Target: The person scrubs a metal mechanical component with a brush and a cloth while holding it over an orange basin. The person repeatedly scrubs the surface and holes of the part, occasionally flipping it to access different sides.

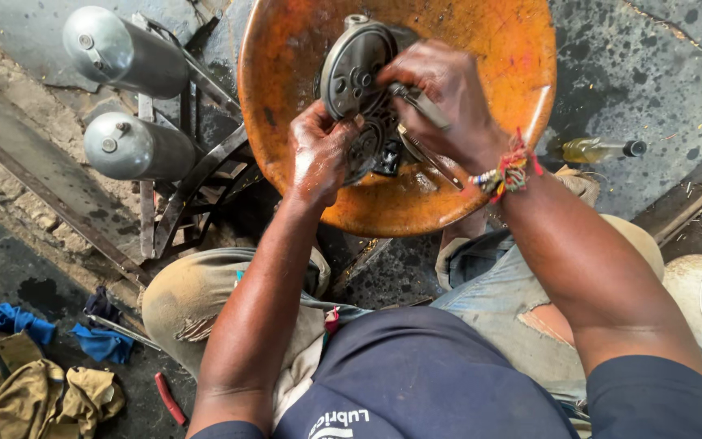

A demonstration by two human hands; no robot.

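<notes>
1. Left hand [321,154] clenched on the lower edge of the round grey metal machine part [357,77], oily and dark, standing on edge inside the big orange rusty metal basin [481,49]; a greasy grip, so likely to slip if the part turns

2. Right hand [440,93] closed around a thin grey metal tool [426,106], pressed against the middle of the part; tip of the tool hidden, so impossible to tell exactly where touching

3. Could jump off the part under a hard push and strike the left thumb, because both hands very near each other

4. Part resting only on its rim in the basin, tilted; may roll or fall flat if the left hand loosens

5. Basin itself balanced near the knees, over a dark metal frame [197,175]; may tip with strong sideways force

6. Coloured thread bracelet [509,171] on the right wrist hanging just beside the tool and the basin rim; risk of catching

7. Clear bottle of yellowish liquid [599,149] lying on the spotted floor, near the right elbow; easy to knock and spill

8. Two grey metal cylinders [127,97] on the left, well apart from the hands, no danger seen there
</notes>
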